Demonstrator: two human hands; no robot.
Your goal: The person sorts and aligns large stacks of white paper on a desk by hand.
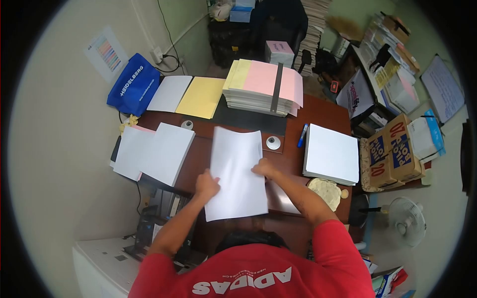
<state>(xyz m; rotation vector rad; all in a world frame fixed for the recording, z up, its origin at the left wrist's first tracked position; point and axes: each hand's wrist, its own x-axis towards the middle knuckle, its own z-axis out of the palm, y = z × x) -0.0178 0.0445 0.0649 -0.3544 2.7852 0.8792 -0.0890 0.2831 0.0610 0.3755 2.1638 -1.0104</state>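
Note:
A stack of white paper (237, 171) is held between my two hands, over the front of the brown desk (318, 111). My left hand (206, 186) grips its left edge, with the fingers hidden behind the sheets. On the opposite edge, higher up, my right hand (263, 168) is closed on the same paper. More white paper (166, 154) lies in overlapping piles to the left. At the right a thick, squared white stack (331, 155) lies beside a blue marker (302, 135).
Bundled pink and yellow sheets (256, 89) stand at the back, beside a yellow pile (200, 97) and a blue bag (134, 84). Cardboard boxes (392, 154) and a fan (405, 222) are on the right. A round pale object (325, 192) lies near the right stack.

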